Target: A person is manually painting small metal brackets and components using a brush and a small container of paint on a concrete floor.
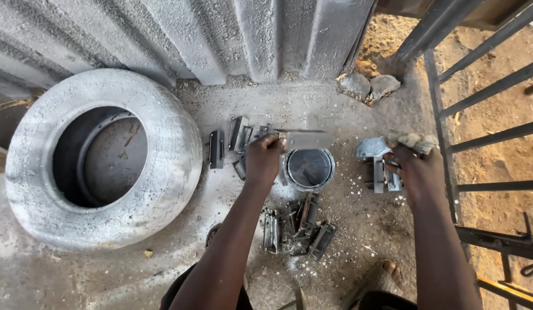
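Observation:
My left hand (263, 158) grips a flat grey metal piece (305, 138) and holds it level over a small round tin (310, 169) with dark liquid inside. My right hand (414, 172) clutches a wad of rag (417, 142) and rests by a cluster of grey-coated metal brackets (379, 166) on the ground. A heap of dark metal brackets (298, 228) lies in front of the tin, near my feet. More brackets (227, 143) lie in a row behind my left hand.
A large dust-covered tyre (105, 158) lies flat at the left. A corrugated metal wall (209, 40) stands behind. Two stones (370, 86) sit at its corner. A dark metal gate frame (485, 138) runs along the right. The ground is dusty concrete.

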